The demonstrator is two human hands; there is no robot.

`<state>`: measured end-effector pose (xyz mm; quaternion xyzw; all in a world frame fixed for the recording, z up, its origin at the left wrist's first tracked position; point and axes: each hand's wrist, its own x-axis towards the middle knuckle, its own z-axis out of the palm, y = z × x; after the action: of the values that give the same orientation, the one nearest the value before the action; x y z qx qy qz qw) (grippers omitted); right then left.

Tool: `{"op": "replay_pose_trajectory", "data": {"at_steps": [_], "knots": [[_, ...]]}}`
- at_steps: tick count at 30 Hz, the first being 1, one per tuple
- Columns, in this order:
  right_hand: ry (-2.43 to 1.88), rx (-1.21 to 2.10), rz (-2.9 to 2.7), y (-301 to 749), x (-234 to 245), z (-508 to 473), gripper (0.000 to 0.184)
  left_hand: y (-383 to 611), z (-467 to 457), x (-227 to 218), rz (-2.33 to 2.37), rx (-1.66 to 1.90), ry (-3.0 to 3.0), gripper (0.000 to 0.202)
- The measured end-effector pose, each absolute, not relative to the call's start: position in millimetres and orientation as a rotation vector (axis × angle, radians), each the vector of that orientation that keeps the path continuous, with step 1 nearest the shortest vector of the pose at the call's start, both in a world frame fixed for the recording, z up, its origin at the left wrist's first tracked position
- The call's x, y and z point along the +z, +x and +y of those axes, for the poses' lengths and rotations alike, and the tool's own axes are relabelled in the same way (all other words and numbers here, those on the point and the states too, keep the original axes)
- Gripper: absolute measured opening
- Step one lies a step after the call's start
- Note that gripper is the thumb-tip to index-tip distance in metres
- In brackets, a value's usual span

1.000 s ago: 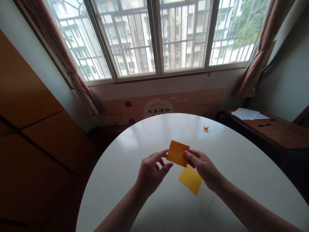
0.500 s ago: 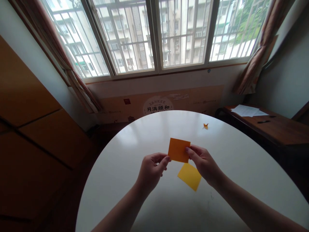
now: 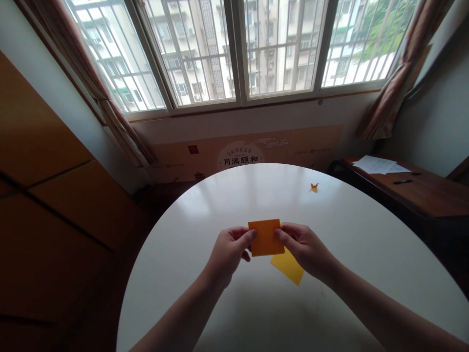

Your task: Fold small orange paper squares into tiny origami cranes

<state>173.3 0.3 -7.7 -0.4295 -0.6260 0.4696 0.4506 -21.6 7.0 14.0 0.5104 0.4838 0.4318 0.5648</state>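
An orange square of paper (image 3: 265, 238) is held up above the table between my two hands. My left hand (image 3: 234, 249) pinches its left edge, thumb on the near face and fingers behind. On the opposite edge my right hand (image 3: 298, 242) grips it the same way, the thumb lying over the paper. Below and slightly right, a yellow sheet of paper (image 3: 290, 270) rests on the white table; the orange paper and my right hand hide part of it.
A small orange folded paper figure (image 3: 314, 187) sits near the far right of the round white table (image 3: 176, 288). Beyond to the right, a brown wooden desk (image 3: 436, 195) carries white papers (image 3: 379, 165) and a black pen (image 3: 403, 182). A barred window spans the far wall.
The orange paper has come slightly left and lower and now sits more level. My left thumb has moved up onto its face. The yellow sheet stays in place.
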Motion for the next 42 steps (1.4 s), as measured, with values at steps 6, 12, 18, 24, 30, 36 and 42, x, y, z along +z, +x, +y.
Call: {"op": "replay_pose_trajectory", "data": {"at_steps": [6,12,18,24,30,36,42], "knots": [[-1.115,1.184,-1.420,176,-7,2,0.045,-20,6,13,1.132,1.054,1.146,0.041],[-1.089,1.199,-1.377,176,-10,3,0.040,-19,6,13,1.128,1.067,1.118,0.039],[-1.084,1.228,-1.342,176,-8,3,0.041,-18,4,17,1.153,1.060,1.112,0.037],[-1.096,1.255,-1.296,177,-3,0,0.043,-18,4,16,1.133,1.053,1.110,0.036],[-1.076,1.275,-1.296,178,-3,0,0.040,-18,3,18,1.129,1.043,1.098,0.038],[-1.074,1.298,-1.259,178,-2,0,0.041,-20,5,14,1.108,1.053,1.088,0.038],[-1.065,1.328,-1.243,177,1,0,0.042,-19,6,14,1.117,1.059,1.088,0.037]]}}
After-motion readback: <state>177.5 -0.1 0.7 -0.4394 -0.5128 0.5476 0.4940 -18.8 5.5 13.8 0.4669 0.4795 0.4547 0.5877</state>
